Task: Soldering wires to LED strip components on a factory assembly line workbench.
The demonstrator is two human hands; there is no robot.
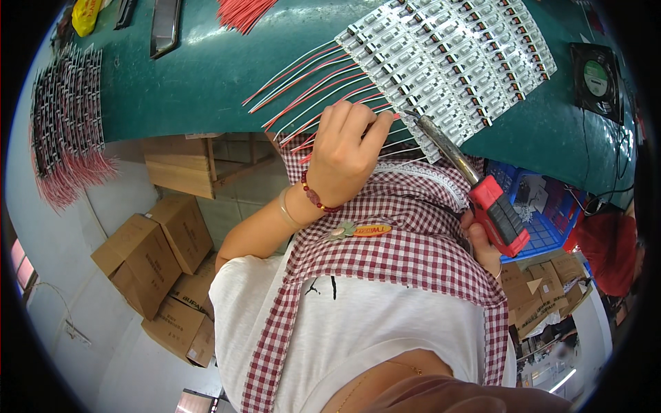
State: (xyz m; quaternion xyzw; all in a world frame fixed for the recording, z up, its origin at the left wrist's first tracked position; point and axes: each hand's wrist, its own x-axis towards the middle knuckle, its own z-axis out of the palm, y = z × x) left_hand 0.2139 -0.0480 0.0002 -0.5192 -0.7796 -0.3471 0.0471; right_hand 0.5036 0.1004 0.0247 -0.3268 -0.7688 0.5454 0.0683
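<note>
A panel of white circuit boards (441, 58) lies tilted on the green table, several rows of small parts on it. Red and white wires (310, 86) stick out from its left edge. My left hand (344, 148) is at the panel's near-left edge, its thumb and forefinger pinched on a red wire (396, 116). From the right, my right hand (485, 249) grips the red and black handle of a soldering iron (497, 215). The iron's tip touches or hovers just over the panel edge beside the left fingertips; I cannot tell which.
A bundle of red wires (244, 12) and a dark tray (165, 29) lie at the table's far side. Wired strips (69, 113) hang over its left end. A black fan (597, 81) stands at right, above a blue basket (556, 230). Cardboard boxes (138, 258) are stacked below left.
</note>
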